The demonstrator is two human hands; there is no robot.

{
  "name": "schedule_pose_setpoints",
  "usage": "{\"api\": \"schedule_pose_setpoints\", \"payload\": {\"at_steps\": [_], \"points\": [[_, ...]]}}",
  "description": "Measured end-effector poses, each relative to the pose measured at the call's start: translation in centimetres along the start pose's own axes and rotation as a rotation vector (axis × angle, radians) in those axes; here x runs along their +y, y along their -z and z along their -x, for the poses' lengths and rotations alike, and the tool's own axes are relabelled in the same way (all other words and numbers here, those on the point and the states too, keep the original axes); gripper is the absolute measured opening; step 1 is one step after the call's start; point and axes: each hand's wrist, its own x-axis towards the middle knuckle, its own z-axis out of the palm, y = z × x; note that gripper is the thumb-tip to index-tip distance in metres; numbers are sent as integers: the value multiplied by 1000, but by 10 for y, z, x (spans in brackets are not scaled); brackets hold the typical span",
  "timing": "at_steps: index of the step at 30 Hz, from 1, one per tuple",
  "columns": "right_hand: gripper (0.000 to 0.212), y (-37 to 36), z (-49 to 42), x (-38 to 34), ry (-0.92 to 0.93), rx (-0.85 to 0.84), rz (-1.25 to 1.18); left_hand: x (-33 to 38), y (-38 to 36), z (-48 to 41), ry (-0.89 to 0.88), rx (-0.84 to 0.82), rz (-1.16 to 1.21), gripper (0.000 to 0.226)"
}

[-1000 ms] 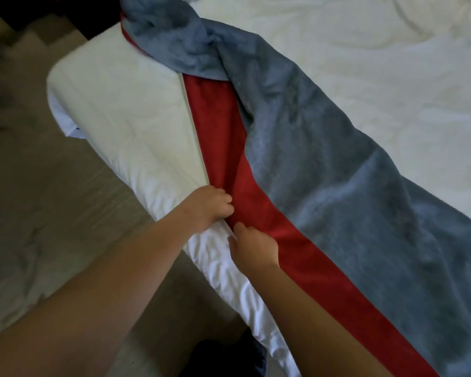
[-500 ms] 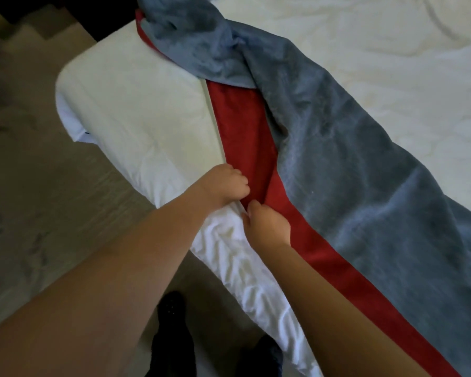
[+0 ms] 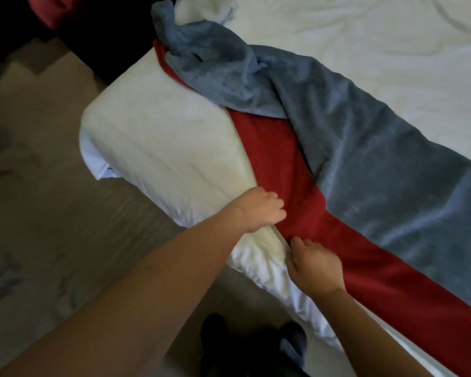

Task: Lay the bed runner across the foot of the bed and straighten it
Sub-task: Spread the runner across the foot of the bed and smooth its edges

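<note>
**Squaring the near hem of the runner to the bed's foot edge**

The bed runner lies lengthwise along the foot of the bed. Its red face shows on the near side. Its grey plush side is folded over and bunched toward the far corner, so the runner is laid but far from straight.

Both hands work the near red hem, just beside each other. The left hand has its fingers curled down onto the hem. The right hand lies just behind it, fingers tucked under and thumb along the edge. It appears to be clamped on the same hem, though its fingertips are hidden.

To do this step well, I judge the hands should:

- Spread apart along the hem rather than stay bunched together, so that a longer run is drawn taut at once.
- Pull low and parallel to the mattress edge. The red border should then sit at an even distance from the bed's edge, instead of slanting inward as it does toward the far corner.
- Use a light, steady draw. A hard tug would likely drag the white cover beneath, which is already rumpled near the right hand.

The twisted grey heap at the far end will need unfolding and smoothing flat afterward.
</note>
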Motion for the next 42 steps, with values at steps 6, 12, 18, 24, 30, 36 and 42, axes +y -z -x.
{"api": "schedule_pose_setpoints", "payload": {"at_steps": [6,12,18,24,30,36,42], "points": [[22,18,-57,-23,55,31,-66,-57,7,3,129,88,-150,33],[20,15,-117,-54,-184,-150,-194,-85,7,-18,306,52,-105,16],[19,16,-121,-73,-100,-221,-217,-97,2,2,294,-182,92,18],[17,15,-108,-88,93,-308,-169,-92,-13,37,193,-280,60,17],[21,28,-132,-86,162,-204,-131,-105,-17,50,224,19,54,13],[38,33,-155,-100,226,-48,-133,-130,-12,47,289,182,-92,18],[31,29,-176,-119,-13,-148,-71,-151,-22,42,277,247,59,4]]}}
